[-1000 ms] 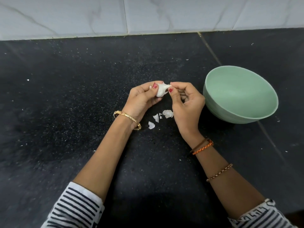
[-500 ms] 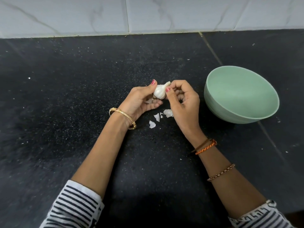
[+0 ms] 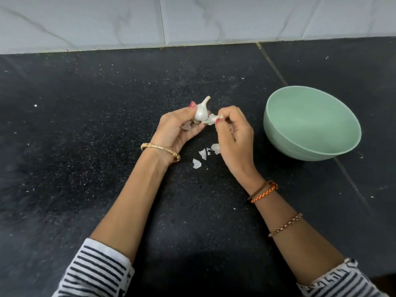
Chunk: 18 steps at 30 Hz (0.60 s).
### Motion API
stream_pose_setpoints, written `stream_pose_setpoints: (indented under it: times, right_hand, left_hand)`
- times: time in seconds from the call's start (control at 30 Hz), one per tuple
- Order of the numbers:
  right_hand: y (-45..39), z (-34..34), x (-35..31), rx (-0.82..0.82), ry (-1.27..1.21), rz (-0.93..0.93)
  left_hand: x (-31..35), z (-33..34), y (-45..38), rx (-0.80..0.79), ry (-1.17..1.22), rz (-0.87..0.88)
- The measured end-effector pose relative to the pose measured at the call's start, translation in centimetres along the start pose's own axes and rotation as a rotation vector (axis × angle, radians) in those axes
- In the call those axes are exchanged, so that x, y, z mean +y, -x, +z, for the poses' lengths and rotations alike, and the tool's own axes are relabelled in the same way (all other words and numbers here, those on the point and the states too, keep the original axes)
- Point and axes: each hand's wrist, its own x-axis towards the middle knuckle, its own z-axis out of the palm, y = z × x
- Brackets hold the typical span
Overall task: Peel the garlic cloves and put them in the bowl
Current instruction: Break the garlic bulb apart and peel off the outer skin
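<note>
A white garlic bulb point(image 3: 201, 111) with its stem pointing up sits in my left hand point(image 3: 175, 129), which grips it between thumb and fingers above the black counter. My right hand point(image 3: 234, 133) pinches a strip of papery skin point(image 3: 212, 120) that hangs off the bulb's lower right side. A pale green bowl point(image 3: 278, 133) stands to the right of my right hand, tilted toward me, with nothing inside it. A scrap of skin lies in my left palm.
Several torn bits of white garlic skin point(image 3: 202, 156) lie on the black speckled counter point(image 3: 85, 146) below my hands. A white tiled wall point(image 3: 192, 20) borders the counter at the back. A seam in the counter runs diagonally under the bowl.
The bulb has turned stem-up in my left hand. My right hand has drawn a little to the right, pulling a strip of skin away from the bulb.
</note>
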Motion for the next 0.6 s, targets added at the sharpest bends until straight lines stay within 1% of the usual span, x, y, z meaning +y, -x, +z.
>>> stream_pose_setpoints:
  times: [0.1, 0.2, 0.3, 0.43, 0.6]
  right_hand:
    - [0.2, 0.0, -0.5, 0.016, -0.127, 0.023]
    - [0.3, 0.2, -0.8, 0.042, -0.180, 0.031]
    - [-0.1, 0.1, -0.6, 0.073, -0.194, 0.085]
    - [-0.5, -0.1, -0.2, 0.079, -0.196, 0.146]
    - [-0.7, -0.1, -0.1, 0.087, -0.193, 0.150]
  left_hand:
    - [-0.2, 0.1, 0.0, 0.004, -0.032, 0.002]
    - [-0.1, 0.2, 0.1, -0.029, -0.068, 0.012]
    - [-0.4, 0.7, 0.3, -0.032, -0.114, 0.006]
    - [-0.9, 1.1, 0.3, -0.015, -0.063, -0.027]
    - [-1.1, 1.4, 0.3, 0.030, -0.041, -0.028]
